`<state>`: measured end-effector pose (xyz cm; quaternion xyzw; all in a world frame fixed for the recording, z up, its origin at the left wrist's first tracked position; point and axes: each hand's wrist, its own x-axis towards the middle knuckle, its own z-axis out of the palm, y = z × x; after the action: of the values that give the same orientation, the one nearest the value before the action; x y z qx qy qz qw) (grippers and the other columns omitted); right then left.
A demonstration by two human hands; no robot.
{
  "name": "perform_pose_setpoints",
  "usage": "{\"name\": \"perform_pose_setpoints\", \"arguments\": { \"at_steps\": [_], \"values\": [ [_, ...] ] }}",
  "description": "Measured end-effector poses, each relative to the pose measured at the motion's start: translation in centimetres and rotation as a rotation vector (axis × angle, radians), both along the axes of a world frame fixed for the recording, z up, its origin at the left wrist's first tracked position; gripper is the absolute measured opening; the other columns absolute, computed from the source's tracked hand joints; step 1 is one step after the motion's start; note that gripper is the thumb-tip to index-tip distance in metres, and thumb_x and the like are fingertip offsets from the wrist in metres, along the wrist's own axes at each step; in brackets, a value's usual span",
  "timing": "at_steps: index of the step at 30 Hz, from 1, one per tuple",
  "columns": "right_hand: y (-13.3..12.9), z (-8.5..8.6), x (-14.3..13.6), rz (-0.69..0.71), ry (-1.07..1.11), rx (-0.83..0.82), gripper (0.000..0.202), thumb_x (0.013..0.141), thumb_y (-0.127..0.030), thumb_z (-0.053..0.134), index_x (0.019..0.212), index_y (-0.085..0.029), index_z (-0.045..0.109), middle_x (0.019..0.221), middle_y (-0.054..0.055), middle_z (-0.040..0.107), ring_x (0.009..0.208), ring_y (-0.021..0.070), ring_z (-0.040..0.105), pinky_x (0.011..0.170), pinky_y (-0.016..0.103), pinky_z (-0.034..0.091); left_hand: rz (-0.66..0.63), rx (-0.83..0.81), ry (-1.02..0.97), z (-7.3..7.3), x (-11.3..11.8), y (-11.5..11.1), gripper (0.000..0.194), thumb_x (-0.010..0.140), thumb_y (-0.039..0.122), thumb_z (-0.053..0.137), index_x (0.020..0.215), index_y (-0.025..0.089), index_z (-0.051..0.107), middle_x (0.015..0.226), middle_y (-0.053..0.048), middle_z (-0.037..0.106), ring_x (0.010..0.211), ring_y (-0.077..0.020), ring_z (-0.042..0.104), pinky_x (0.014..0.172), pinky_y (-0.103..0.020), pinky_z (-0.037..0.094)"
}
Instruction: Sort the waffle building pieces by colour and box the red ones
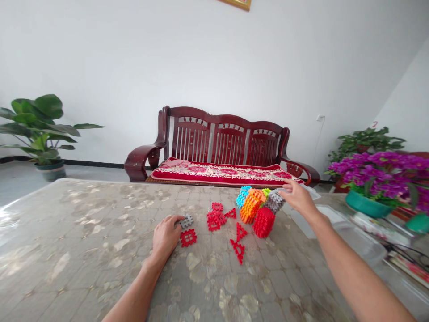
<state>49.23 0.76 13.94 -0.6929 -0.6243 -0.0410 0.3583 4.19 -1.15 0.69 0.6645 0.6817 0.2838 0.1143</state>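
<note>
L hand (166, 235) on gray pc (187, 220), R hand (297, 197) at gray stack (275, 202).

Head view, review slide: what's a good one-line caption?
Left hand at a grey piece, right hand at a grey stack, red pieces between them.

red block stack (264, 222): plastic, bumpy | bench (231, 119): glossy wood | seat runner (228, 172): cloth | tabletop (100, 264): smooth, shiny

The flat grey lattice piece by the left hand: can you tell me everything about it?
The grey lattice piece looks plastic, with open holes and a notched edge. It seems to lie flat on the shiny patterned tabletop, beyond a red square lattice piece. Fingers of the bare left hand cover its left end.
</note>
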Motion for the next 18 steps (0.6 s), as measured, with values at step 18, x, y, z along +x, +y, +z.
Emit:
{"name": "perform_pose_setpoints", "arguments": {
  "at_steps": [18],
  "values": [
    [-2.5,-8.6,-28.2,0.559,-0.085,-0.334,0.034,0.079,-0.026,0.06,0.113,-0.022,0.064,0.11,0.006,0.07,0.102,0.0201,0.063,0.09,0.03,0.046,0.182,0.091,-0.349,-0.3,0.2,0.0,0.053,0.074,0.002,0.039,0.121,0.016,0.059,0.115,-0.009,0.069,0.106,-0.0186,0.064,0.095,-0.029,0.047]
  ]
}}
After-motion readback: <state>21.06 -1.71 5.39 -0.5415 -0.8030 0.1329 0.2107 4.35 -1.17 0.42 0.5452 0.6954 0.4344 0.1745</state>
